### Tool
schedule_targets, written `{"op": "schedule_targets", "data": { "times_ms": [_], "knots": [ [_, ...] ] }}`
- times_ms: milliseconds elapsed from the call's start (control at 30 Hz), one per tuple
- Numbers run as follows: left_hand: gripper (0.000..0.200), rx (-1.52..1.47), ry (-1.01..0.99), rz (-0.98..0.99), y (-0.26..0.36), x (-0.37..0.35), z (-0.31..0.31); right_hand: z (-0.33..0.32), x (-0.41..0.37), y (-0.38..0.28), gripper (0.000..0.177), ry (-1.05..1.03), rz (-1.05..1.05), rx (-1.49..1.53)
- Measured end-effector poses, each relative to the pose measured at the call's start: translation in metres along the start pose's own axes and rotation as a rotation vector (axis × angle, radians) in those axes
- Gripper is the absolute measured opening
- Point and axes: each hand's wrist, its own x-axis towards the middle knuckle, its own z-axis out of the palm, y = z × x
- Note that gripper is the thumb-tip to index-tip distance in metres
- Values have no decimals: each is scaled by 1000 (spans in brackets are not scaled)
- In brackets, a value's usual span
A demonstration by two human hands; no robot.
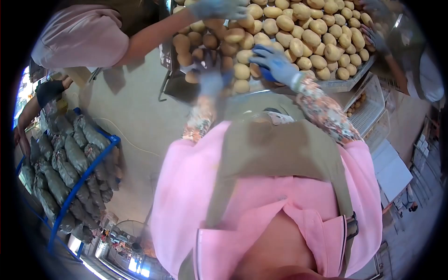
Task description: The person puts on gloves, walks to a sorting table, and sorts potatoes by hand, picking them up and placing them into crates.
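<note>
A big heap of tan potatoes (303, 37) fills a metal table (340, 85) in front of me. My right hand (275, 63), in a blue glove with a floral sleeve, lies flat on the potatoes at the near edge of the heap, fingers spread. My left hand (210, 77), also gloved, is blurred by motion at the heap's near left corner, next to a few potatoes. Whether it holds one I cannot tell. My pink shirt and grey apron fill the lower middle of the view.
A co-worker's gloved hand (219, 8) reaches over the heap from the upper left; another person's gloved hands (373, 37) work at its right edge. A blue cart (88, 172) stacked with grey sacks stands at left. White crates (371, 109) sit at right.
</note>
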Motion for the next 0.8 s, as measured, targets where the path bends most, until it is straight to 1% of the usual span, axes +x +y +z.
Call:
{"op": "schedule_targets", "data": {
  "times_ms": [33,67,133,200,233,267,300,333,367,400,433,467,500,567,600,633,667,700,733,767,800],
  "knots": [
    [75,-132,-155,-88,9,-8,-44,-18,-20,0,35,-110,4,-229],
    [77,-137,-176,-106,5,-25,-46,-21,-40,3,36,-194,104,-199],
    [78,-143,-217,-136,-8,-53,-35,-12,-54,-7,37,-296,199,-153],
    [74,-364,-258,-258,-26,-73,-22,3,-41,-24,37,-461,362,-81],
    [74,-358,-259,-261,-40,-80,-13,19,-30,-31,35,-492,298,-6],
    [70,-229,-78,-212,-54,-85,-2,34,-19,-38,34,-527,237,74],
    [66,-97,102,-162,-62,-85,3,38,1,-52,34,-621,193,224],
    [60,-141,187,-170,-59,-60,-27,59,13,-66,35,-598,98,345],
    [60,-197,200,-251,-54,-31,-46,82,21,-79,36,-537,-39,460],
    [60,-253,219,-334,-55,-4,-51,95,29,-86,37,-489,-169,546],
    [68,-288,301,-240,-71,22,-40,99,38,-88,38,-470,-233,630],
    [76,-168,228,-316,-73,44,-39,98,44,-88,37,-331,-264,554],
    [79,-315,179,-353,-78,64,-32,94,49,-89,35,-195,-288,478],
    [80,-393,-44,-461,-69,62,-12,38,53,-66,31,-38,-120,295],
    [79,-230,-109,-373,-58,51,-6,9,56,-55,29,26,-27,212],
    [78,-64,-169,-283,-46,34,-10,8,49,-25,38,103,-17,-42],
    [78,-38,-164,-171,-32,17,-31,-20,42,-12,40,44,-46,-263],
    [77,-10,-164,-57,-21,-1,-50,-28,22,1,39,-109,117,-326],
    [75,-173,-201,-82,-17,-23,-33,-29,1,18,36,-274,213,-369],
    [73,-338,-241,-109,-15,-46,-15,-29,-15,30,36,-245,101,-402],
    [73,-340,-248,-112,-13,-57,-23,-28,-20,24,36,-289,150,-381]
  ]
}}
